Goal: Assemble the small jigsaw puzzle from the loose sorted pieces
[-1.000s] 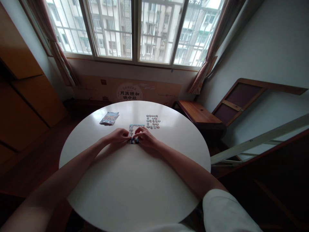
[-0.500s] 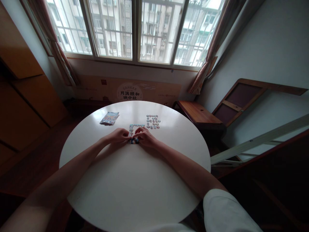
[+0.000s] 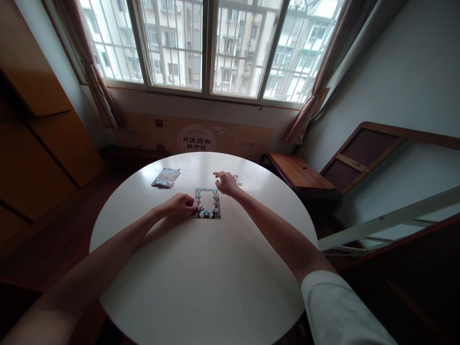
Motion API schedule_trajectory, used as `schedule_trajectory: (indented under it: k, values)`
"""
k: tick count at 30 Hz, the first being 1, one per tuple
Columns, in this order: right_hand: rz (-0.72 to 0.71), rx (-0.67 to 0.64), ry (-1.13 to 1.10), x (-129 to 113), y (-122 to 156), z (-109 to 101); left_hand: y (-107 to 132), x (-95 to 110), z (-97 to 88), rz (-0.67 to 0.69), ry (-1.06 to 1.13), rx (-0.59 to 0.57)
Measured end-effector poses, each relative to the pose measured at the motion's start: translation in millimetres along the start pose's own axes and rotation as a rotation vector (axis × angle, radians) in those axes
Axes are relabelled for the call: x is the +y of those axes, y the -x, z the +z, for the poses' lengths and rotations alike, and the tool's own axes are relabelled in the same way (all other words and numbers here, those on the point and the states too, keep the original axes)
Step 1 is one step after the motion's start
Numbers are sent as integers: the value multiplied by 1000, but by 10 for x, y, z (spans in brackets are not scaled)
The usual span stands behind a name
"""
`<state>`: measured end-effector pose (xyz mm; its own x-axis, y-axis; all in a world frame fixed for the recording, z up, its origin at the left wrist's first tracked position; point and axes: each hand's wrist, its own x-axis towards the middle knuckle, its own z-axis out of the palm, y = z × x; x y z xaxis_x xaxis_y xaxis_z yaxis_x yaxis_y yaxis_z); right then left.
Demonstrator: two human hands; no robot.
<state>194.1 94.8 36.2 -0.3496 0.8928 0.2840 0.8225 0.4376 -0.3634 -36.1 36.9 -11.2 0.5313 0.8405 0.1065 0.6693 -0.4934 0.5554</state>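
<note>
A partly assembled jigsaw puzzle (image 3: 217, 205) lies on the white round table (image 3: 201, 268). Its pieces form a rectangular border around a bare middle, with a few more joined inside at the near end. My left hand (image 3: 180, 203) rests at the border's left side, fingers curled in and thumb reaching to its edge. Whether a piece sits in those fingers is hidden. Beyond the border's far right corner, my right hand (image 3: 225, 182) hovers over the loose puzzle pieces (image 3: 236, 179), index finger stretched out to the left. It covers most of those pieces, and nothing shows in it.
A colourful printed packet (image 3: 166, 178) lies at the table's far left. Past the right edge stands a wooden bench (image 3: 298, 168). A barred window (image 3: 179, 48) and a printed cardboard panel (image 3: 247, 136) are behind the table.
My right hand has left the puzzle's lower part and moved away and right, over the loose pieces. The border is now uncovered. My left hand stays at its left side. The view has shifted slightly.
</note>
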Motion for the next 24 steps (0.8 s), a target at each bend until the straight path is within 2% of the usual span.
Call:
schedule_trajectory:
  k: [6,9,15,21,24]
  values:
    - [208,-88,246,276,-423,-21,16,74,-23,-3,-9,9]
    - [232,-118,317,335,-514,47,27,98,-43,0,-4,8]
    - [187,-167,314,282,-553,198,29,95,-41,1,28,10]
    - [56,-197,301,151,-560,180,30,124,-40,-7,27,11]
    - [45,-197,273,116,-565,175,36,138,-46,-15,21,0]
